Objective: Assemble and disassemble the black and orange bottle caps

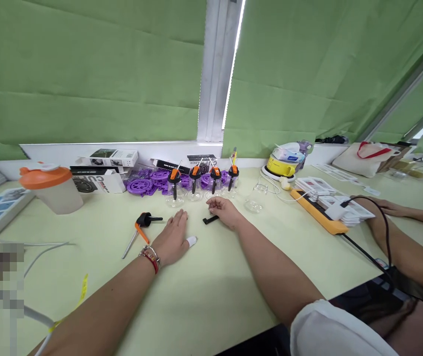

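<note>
My left hand [175, 240] lies flat on the table with fingers stretched out and a white wrap on the thumb. Beside its fingertips is a black cap piece [144, 219] with an orange lever and a metal tube. My right hand [225, 211] is pinched together; something small and metallic seems to be at its fingertips, too small to make out. Just under that hand a black L-shaped plastic piece [210, 220] rests on the table, partly hidden. Beyond both hands stand several clear bottles [175, 195] with black and orange tops. An open clear glass jar [255, 201] stands to the right.
Purple plastic parts [141, 184] and boxes [104, 181] line the wall behind the bottles. An orange-lidded container [52, 190] stands left. To the right are a yellow pot [281, 166], an orange power strip [320, 215] with cables, white cards [358, 212] and another person's arms [400, 232].
</note>
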### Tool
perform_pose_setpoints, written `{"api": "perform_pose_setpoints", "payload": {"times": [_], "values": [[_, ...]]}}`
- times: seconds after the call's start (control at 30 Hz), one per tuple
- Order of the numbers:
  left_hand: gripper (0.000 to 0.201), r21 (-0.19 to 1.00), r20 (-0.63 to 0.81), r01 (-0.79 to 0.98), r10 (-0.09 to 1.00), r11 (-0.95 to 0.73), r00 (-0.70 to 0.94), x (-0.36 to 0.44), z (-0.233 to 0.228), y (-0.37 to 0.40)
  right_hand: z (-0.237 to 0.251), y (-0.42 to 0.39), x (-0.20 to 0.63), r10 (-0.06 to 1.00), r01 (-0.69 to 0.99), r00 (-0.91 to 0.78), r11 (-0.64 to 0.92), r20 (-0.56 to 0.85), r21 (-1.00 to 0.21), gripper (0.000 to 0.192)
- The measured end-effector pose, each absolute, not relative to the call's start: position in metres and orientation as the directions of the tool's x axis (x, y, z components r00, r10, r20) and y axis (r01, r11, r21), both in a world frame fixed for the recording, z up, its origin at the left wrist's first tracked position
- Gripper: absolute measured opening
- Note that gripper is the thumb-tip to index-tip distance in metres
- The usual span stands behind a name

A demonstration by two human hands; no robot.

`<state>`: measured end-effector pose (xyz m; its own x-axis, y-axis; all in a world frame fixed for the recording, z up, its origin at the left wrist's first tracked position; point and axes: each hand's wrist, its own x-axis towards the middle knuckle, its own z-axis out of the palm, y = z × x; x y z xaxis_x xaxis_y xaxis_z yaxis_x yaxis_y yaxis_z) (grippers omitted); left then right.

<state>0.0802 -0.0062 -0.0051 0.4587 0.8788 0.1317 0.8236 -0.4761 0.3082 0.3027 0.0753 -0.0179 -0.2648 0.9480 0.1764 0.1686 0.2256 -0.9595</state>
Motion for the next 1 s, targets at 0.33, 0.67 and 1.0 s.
{"api": "perform_pose_setpoints", "payload": {"times": [0.33, 0.67, 1.0], "values": [[0.052, 0.21, 0.07, 0.905, 0.929, -0.37, 0.364, 0.079, 0.0, -0.019, -0.016, 0.077, 0.308, 0.923, 0.638, -0.349, 0.36, 0.161, -0.681, 0.031], [0.056, 0.209, 0.057, 0.895, 0.919, -0.393, 0.39, 0.081, 0.0, -0.011, -0.009, 0.077, 0.324, 0.864, 0.538, -0.494, 0.395, 0.101, -0.744, 0.049], [0.065, 0.204, 0.021, 0.84, 0.86, -0.503, 0.51, 0.08, -0.001, -0.005, -0.024, 0.08, 0.318, 0.868, 0.466, -0.461, 0.415, 0.186, -0.781, 0.028]]}}
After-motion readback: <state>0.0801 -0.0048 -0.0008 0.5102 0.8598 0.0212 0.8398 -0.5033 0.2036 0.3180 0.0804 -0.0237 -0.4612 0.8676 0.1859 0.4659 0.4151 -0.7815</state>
